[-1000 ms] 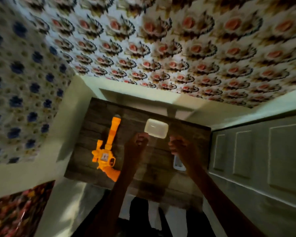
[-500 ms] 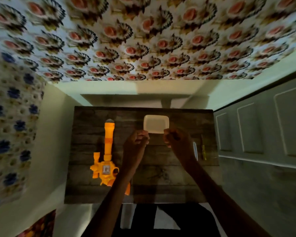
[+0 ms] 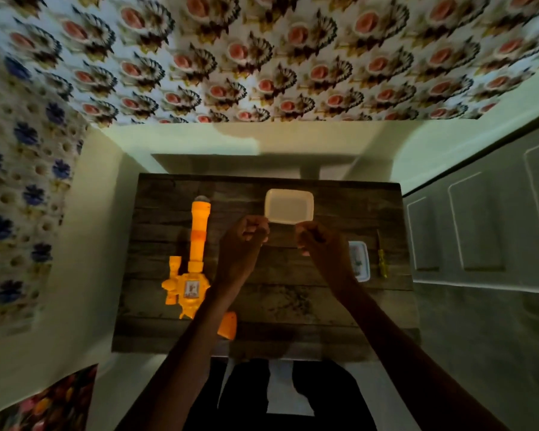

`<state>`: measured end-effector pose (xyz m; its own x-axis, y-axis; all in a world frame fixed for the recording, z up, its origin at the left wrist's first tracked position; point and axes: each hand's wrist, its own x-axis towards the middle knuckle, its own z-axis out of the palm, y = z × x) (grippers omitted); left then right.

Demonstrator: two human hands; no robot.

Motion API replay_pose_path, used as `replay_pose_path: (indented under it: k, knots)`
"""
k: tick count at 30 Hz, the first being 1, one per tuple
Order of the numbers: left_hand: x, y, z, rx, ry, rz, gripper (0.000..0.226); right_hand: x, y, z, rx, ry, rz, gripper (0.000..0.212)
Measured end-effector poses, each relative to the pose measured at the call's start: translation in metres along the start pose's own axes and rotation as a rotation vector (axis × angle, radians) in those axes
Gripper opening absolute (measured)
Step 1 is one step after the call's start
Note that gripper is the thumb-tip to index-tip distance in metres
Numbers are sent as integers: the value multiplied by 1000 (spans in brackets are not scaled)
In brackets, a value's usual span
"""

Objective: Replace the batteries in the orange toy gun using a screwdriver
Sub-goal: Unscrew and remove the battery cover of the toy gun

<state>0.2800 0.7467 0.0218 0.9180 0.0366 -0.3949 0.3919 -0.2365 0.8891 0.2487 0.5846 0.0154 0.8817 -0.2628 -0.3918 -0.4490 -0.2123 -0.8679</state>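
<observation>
Gun [image 3: 197, 259] lies lengthwise, barrel away; left hand [image 3: 243, 239], right hand [image 3: 317, 242] curled, grasp unclear.

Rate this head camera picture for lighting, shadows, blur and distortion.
Head view: dim, with the wooden table dark and the left hand and right hand nearly silhouettes; the orange toy gun stands out vividly; a soft shadow lies on the cream wall behind; wide-angle bending curves the door; the wallpaper smears toward the edges.

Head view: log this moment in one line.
left hand, right hand: curled at near corners of white tray, grip unclear | orange toy gun: lying left, untouched | screwdriver: lying right, untouched
</observation>
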Motion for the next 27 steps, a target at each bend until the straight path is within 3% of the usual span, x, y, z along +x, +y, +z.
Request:
replay_pose_path:
  k: [6, 10, 15, 24, 27]
  knots:
    - [14, -63, -14, -13, 10, 97, 10, 14, 54, 50, 101, -37, -43, 17]
    - [20, -97, -25, 3, -11, 204, 12, 18, 88, 80, 126, -3, -107, 7]
    - [20, -138, -43, -14, -30, 327, 12, 18, 113, 112, 128, 50, -212, 12]
    - [0, -164, -61, 11, 27, 543, 10, -25, 126, 143, 73, 68, -470, 13]
    - [-40, -173, -70, -5, 65, 595, 16, -75, 134, 137, 83, 97, -533, 10]
